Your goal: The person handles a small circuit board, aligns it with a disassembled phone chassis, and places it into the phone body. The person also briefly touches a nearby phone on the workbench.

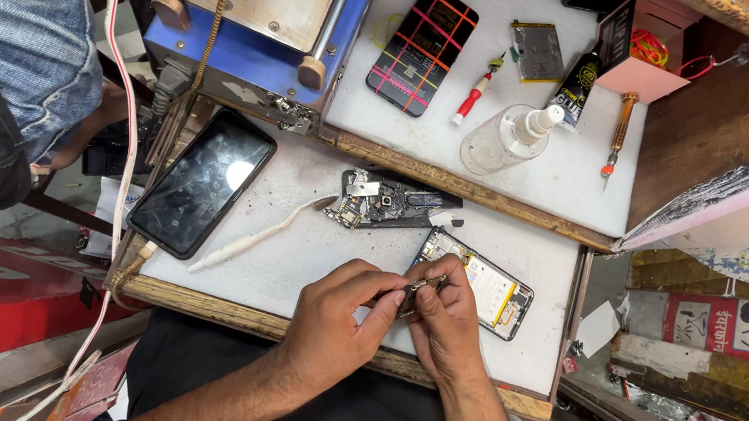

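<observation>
On a dusty white bench (305, 260), left hand (338, 321) and right hand (448, 326) each grip, clamped, a small dark metal part (419, 287).

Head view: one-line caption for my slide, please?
Both hands, left hand and right hand, pinch a small metal part beside an opened phone.

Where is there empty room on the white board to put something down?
The bare white board between the black glossy phone screen and the left hand is free, crossed only by a thin white stick tool. It is crowded where both hands, with the right hand, meet over the opened phone with its yellow-edged battery.
</observation>
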